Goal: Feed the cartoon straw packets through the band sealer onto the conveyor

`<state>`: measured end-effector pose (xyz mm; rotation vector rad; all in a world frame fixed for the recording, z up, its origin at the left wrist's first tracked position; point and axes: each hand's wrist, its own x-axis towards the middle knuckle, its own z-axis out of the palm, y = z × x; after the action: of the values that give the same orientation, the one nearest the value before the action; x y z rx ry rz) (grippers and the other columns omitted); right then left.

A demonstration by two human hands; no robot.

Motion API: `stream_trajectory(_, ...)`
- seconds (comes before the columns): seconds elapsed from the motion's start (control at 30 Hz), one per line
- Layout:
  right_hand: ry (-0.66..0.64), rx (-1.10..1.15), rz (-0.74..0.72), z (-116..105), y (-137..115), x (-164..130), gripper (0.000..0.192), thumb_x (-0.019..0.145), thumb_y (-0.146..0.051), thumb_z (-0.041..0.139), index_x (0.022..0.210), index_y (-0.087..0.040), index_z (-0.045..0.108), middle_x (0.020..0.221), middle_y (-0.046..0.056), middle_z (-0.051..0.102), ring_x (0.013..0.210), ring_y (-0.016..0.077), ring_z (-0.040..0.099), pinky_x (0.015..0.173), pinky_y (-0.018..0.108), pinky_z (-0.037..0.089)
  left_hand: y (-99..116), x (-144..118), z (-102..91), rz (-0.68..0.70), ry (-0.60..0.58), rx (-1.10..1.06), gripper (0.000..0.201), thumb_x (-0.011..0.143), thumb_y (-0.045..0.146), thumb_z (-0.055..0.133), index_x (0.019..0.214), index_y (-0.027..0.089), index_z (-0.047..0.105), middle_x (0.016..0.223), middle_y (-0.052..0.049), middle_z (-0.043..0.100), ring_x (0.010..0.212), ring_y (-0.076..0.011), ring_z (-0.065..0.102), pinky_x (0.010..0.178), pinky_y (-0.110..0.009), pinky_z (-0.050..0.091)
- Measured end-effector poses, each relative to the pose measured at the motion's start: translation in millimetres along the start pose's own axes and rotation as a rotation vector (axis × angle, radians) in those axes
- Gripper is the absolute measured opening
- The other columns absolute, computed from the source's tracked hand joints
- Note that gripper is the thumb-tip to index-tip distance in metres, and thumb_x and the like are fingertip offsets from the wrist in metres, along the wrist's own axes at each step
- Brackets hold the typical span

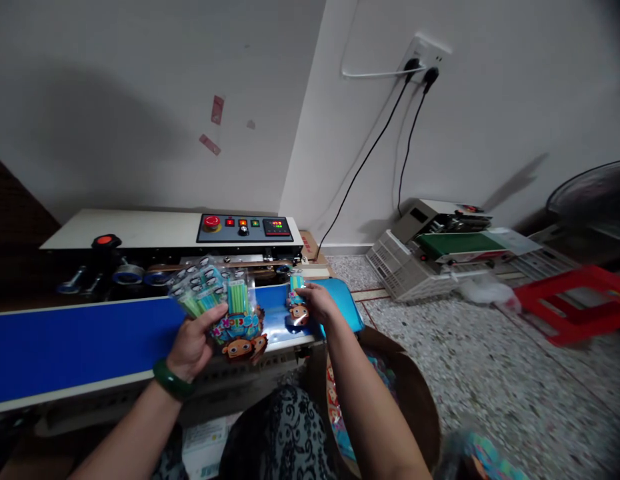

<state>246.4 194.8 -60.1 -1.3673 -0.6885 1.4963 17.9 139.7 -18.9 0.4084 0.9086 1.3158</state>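
Note:
My left hand, with a green bangle on the wrist, holds a fanned stack of clear packets filled with green and blue sticks and printed with a cartoon monkey. My right hand grips a single such packet and rests it on the blue conveyor belt near the belt's right end. Both hands are over the belt of the sealing machine, just in front of its sealing slot.
The machine's control panel shows a red button and lit displays. A brown bin with more packets sits under my right arm. A second sealer, a red stool and a fan stand on the speckled floor at right.

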Motion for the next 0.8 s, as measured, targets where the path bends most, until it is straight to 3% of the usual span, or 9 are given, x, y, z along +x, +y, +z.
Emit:
stream_trajectory(0.13, 0.027, -0.067, -0.048, 18, -5, 4, 0.015, 0.055, -0.016, 0.067, 0.061, -0.014, 0.053, 0.048, 0.0, 0.055, 0.045, 0.0137, 0.054, 0.045, 0.026, 0.045, -4, 2, 0.5, 0.012, -0.016, 0.004, 0.047, 0.055, 0.016, 0.075, 0.101, 0.015, 0.063, 0.076, -0.003, 0.072, 0.068, -0.0216, 0.067, 0.067, -0.035, 0.056)
stream_trajectory(0.23, 0.061, -0.111, -0.242, 37, -6, -16, 0.018, 0.062, -0.029, 0.066, 0.071, -0.016, 0.057, 0.062, 0.0, 0.06, 0.058, 0.012, 0.056, 0.053, 0.022, 0.045, -7, 4, 1.0, 0.058, -0.031, 0.03, 0.045, 0.056, 0.018, 0.075, 0.099, 0.015, 0.064, 0.078, -0.003, 0.072, 0.072, -0.0226, 0.067, 0.07, -0.035, 0.055)
stream_trajectory(0.33, -0.169, -0.255, -0.448, 58, -1, -47, 0.029, 0.061, -0.033, 0.067, 0.086, -0.019, 0.061, 0.086, 0.003, 0.064, 0.082, 0.0163, 0.058, 0.07, 0.026, 0.047, -10, 5, 1.4, 0.081, -0.073, 0.084, 0.041, 0.058, 0.02, 0.074, 0.097, 0.014, 0.065, 0.084, -0.006, 0.071, 0.077, -0.0236, 0.066, 0.074, -0.036, 0.053)
stream_trajectory(0.4, -0.267, -0.289, -0.489, 69, 4, -62, 0.036, 0.058, -0.029, 0.071, 0.091, -0.02, 0.06, 0.09, 0.002, 0.064, 0.086, 0.0174, 0.058, 0.076, 0.029, 0.046, -11, 5, 2.3, 0.086, -0.081, 0.098, 0.042, 0.057, 0.02, 0.075, 0.097, 0.014, 0.064, 0.086, -0.006, 0.071, 0.081, -0.0234, 0.065, 0.077, -0.035, 0.051)
stream_trajectory(0.57, -0.145, -0.093, -0.508, 74, 14, -65, 0.026, 0.063, -0.026, 0.068, 0.088, -0.019, 0.062, 0.089, 0.002, 0.065, 0.083, 0.0163, 0.059, 0.078, 0.03, 0.046, -11, 3, 4.8, 0.069, -0.053, 0.093, 0.046, 0.057, 0.021, 0.075, 0.101, 0.012, 0.063, 0.086, -0.007, 0.07, 0.083, -0.0238, 0.064, 0.079, -0.037, 0.05)
stream_trajectory(0.8, -0.045, -0.08, -0.584, 68, 17, -66, 0.021, 0.066, -0.025, 0.066, 0.086, -0.019, 0.064, 0.086, 0.002, 0.067, 0.082, 0.0171, 0.06, 0.078, 0.032, 0.046, -17, 3, 7.2, 0.137, -0.041, 0.136, 0.045, 0.056, 0.024, 0.076, 0.098, 0.012, 0.063, 0.088, -0.008, 0.07, 0.086, -0.0268, 0.064, 0.081, -0.041, 0.049)
